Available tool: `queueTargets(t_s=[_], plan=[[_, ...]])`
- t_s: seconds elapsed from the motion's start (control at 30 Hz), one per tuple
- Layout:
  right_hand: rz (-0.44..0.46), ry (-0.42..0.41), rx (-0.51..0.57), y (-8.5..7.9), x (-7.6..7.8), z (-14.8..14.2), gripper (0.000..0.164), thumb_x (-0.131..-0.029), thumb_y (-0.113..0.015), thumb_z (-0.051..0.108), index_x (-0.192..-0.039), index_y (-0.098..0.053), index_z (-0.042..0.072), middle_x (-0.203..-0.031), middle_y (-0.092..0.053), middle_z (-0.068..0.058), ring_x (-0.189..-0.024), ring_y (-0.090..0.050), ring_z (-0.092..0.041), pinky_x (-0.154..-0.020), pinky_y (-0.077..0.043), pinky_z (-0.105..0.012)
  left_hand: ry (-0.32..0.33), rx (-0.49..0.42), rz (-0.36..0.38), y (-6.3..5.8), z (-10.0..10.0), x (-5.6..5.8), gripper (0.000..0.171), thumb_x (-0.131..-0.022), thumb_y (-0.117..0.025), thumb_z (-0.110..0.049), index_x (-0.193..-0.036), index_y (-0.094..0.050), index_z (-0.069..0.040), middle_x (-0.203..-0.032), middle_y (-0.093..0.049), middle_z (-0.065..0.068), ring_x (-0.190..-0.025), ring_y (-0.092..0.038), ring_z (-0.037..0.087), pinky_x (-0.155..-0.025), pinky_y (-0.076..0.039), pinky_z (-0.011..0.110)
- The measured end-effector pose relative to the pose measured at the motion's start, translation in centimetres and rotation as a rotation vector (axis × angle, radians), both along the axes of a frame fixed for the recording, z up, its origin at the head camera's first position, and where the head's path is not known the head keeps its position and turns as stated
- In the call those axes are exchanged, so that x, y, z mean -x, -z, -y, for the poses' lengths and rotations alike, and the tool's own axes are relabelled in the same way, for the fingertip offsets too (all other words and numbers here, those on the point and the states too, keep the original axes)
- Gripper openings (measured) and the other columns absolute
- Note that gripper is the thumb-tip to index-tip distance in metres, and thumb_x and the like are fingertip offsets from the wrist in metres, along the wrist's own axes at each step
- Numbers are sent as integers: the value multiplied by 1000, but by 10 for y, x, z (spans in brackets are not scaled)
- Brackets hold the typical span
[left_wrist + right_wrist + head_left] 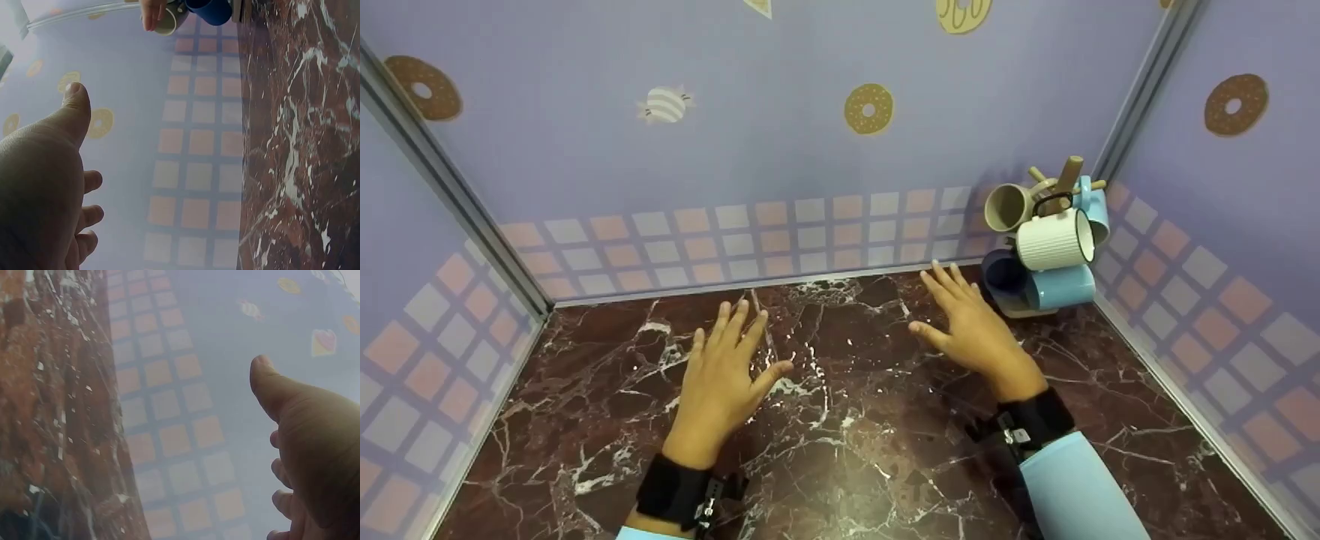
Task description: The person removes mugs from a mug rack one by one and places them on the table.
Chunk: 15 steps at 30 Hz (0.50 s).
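My left hand [720, 375], fingers spread and thumb out, is over the left-middle part of the dark red marbled tabletop [840, 442] and holds nothing. On the other side, my right hand [971, 334] is also bare, its straight fingers pointing toward the back wall. It is just left of a wooden mug tree [1069, 176] hung with several mugs. Among them are a beige mug [1006, 208], a white ribbed mug [1054, 241] with a dark rim, a dark blue mug [1003, 271] and a blue mug [1061, 287]. A light blue mug [1099, 217] hangs behind the white one, partly hidden.
A lilac back wall [780, 150] with printed sweets and a band of pink and grey squares closes off the far side. Side walls [1245, 247] stand at left and right, meeting it at grey metal corner strips. The mug tree occupies the back right corner.
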State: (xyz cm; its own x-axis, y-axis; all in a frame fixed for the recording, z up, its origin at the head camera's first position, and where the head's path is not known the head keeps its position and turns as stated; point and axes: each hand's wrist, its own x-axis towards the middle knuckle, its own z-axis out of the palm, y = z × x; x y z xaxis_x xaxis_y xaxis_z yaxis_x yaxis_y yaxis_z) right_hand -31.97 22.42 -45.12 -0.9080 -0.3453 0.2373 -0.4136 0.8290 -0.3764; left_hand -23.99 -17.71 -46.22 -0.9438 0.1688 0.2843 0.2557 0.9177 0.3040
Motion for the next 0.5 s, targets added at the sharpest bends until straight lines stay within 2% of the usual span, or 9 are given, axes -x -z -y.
queueTargets(t_s=[0.13, 0.27, 0.37, 0.5], plan=[[-5, 46, 47, -11, 0, -13, 93, -111, -64, 61, -183, -22, 19, -193, -6, -4, -180, -5, -41, -144, -8, -68, 35, 3, -6, 1, -12, -4, 89, -107, -63, -68, -178, -37, -20, -190, -19, 10, -178, -17, 38, -145, -9, 66], [-46, 132, 90, -22, -2, -31, 95, -110, -60, 68, -182, -23, 18, -193, -8, -4, -179, -8, -42, -142, -13, -73, 86, 12, 6, 1, -27, -10, 89, -108, -61, -69, -178, -37, -21, -190, -21, 10, -178, -21, 37, -145, -13, 64], [-127, 212, 174, -29, -2, -47, 92, -109, -65, 66, -180, -33, 16, -191, -22, -10, -177, -21, -45, -140, -21, -75, 123, 16, 10, 2, -36, -14, 89, -108, -58, -71, -179, -35, -22, -190, -22, 9, -177, -24, 36, -145, -16, 64], [-269, 317, 315, -35, -4, -65, 79, -109, -73, 51, -172, -49, 10, -178, -47, -21, -165, -43, -49, -139, -31, -70, 153, 47, -16, 2, -47, -18, 90, -106, -56, -75, -178, -37, -24, -190, -25, 7, -177, -24, 36, -144, -19, 64]])
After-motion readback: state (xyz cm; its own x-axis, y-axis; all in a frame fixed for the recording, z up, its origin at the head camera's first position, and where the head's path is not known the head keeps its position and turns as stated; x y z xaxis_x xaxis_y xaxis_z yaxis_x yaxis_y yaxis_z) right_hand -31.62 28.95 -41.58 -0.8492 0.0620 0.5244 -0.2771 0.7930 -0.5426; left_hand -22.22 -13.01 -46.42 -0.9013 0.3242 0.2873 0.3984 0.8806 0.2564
